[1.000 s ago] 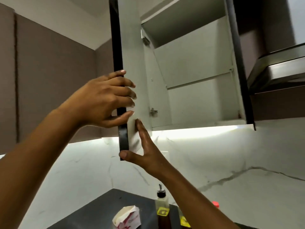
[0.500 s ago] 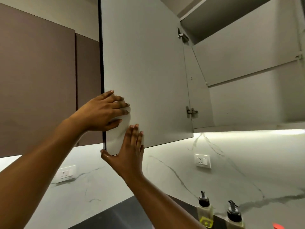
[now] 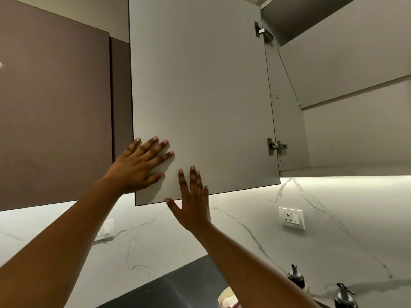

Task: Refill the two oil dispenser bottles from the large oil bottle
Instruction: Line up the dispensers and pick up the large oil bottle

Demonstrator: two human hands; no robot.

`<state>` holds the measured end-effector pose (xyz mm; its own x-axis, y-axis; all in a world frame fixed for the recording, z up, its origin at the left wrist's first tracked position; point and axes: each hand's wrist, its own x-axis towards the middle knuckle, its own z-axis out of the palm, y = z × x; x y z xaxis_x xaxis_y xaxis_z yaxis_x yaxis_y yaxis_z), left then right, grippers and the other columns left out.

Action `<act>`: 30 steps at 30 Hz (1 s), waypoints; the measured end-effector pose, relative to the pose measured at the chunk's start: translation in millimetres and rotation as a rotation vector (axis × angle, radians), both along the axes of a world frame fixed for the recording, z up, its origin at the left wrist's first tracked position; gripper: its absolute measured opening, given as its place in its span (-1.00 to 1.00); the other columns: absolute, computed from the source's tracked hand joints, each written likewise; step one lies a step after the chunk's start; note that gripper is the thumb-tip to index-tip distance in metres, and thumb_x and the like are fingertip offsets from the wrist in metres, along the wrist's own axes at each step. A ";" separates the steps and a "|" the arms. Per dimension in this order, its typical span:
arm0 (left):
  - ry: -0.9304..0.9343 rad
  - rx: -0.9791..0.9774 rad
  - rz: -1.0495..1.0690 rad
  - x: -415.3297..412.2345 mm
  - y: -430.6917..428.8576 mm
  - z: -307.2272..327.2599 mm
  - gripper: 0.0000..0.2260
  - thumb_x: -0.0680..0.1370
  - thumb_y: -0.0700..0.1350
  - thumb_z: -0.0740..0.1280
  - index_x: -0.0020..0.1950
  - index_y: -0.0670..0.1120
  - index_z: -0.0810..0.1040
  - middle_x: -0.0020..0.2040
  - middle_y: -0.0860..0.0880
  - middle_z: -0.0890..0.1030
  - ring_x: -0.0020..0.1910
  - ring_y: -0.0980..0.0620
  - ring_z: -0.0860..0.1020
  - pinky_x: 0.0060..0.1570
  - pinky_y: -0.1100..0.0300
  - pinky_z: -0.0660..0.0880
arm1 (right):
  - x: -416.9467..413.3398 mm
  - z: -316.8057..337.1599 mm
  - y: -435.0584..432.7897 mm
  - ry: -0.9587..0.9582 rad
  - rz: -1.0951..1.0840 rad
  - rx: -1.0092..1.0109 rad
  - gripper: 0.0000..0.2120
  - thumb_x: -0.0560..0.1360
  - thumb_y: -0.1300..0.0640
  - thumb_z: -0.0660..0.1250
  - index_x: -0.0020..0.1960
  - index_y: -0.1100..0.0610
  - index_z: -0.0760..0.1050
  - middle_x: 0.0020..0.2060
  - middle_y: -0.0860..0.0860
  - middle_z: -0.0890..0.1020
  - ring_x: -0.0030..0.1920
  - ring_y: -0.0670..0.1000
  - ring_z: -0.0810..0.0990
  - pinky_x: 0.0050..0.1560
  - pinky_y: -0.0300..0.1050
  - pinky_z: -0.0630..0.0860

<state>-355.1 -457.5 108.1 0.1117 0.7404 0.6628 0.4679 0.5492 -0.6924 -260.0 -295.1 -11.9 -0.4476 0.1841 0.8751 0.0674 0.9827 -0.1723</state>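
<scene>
Left hand (image 3: 138, 167), right hand (image 3: 193, 201): my palms now flat, fingers spread on door (image 3: 200, 96), swung wider; gripping nothing.

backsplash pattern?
White marble with thin grey veins on the backsplash; head view, clearest below the lit cabinet.

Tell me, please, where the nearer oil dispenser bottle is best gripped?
Judging by its pose, grip the nearer oil dispenser bottle from the front, just below its dark pourer. The spout is thin and angled, a poor hold; the body is out of frame.
</scene>
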 end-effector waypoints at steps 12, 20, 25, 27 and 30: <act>-0.887 0.394 -0.622 141.6 85.5 -176.4 -0.63 0.53 0.10 0.26 0.31 0.06 0.49 0.37 0.04 0.46 0.35 0.04 0.39 0.23 0.18 0.32 | 169.2 -99.4 46.2 -0.106 0.107 -0.369 -0.53 0.54 -0.02 0.28 0.42 -0.03 0.29 0.40 -0.09 0.35 0.38 -0.08 0.31 0.30 -0.20 0.30; -1.889 0.180 -0.668 144.9 194.2 -356.4 -0.71 0.48 -0.02 0.43 0.19 0.15 0.54 0.14 0.04 0.57 0.13 0.12 0.56 0.09 0.21 0.52 | 218.9 -276.3 128.6 -0.284 -0.101 -0.981 -0.57 0.48 0.14 0.39 0.32 0.06 0.40 0.21 0.01 0.52 0.16 -0.05 0.53 0.14 -0.16 0.50; -2.297 0.084 -0.535 121.3 265.6 -429.4 -0.59 0.56 -0.19 0.34 0.39 -0.02 0.37 0.30 -0.15 0.46 0.14 0.02 0.48 -0.01 0.21 0.43 | 182.7 -344.5 178.9 -0.419 -0.206 -1.222 -0.31 0.48 0.12 0.40 0.50 0.10 0.15 0.43 0.10 0.31 0.37 0.08 0.38 0.34 -0.03 0.37; -2.375 0.031 -0.498 110.9 291.3 -446.6 -0.54 0.58 -0.13 0.32 0.45 0.03 0.28 0.33 -0.07 0.42 0.19 0.02 0.44 0.03 0.14 0.41 | 168.5 -359.1 195.5 -0.410 -0.245 -1.272 -0.23 0.47 0.13 0.40 0.53 0.09 0.04 0.48 0.09 0.22 0.43 0.08 0.28 0.40 -0.01 0.29; -2.408 -0.136 -0.514 90.7 331.9 -465.8 -0.44 0.56 -0.03 0.35 0.50 0.14 0.19 0.31 0.09 0.36 0.26 0.07 0.38 0.15 0.09 0.38 | 146.1 -376.5 222.6 -0.395 -0.312 -1.300 -0.14 0.47 0.20 0.40 0.56 0.07 -0.10 0.52 0.07 0.07 0.49 0.08 0.14 0.42 -0.05 0.20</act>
<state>-264.4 -125.6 -357.7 -0.3107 0.9381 -0.1528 0.1706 0.2131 0.9620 -113.9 -72.5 -388.4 -0.4124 0.8948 -0.1714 0.5088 0.0701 -0.8580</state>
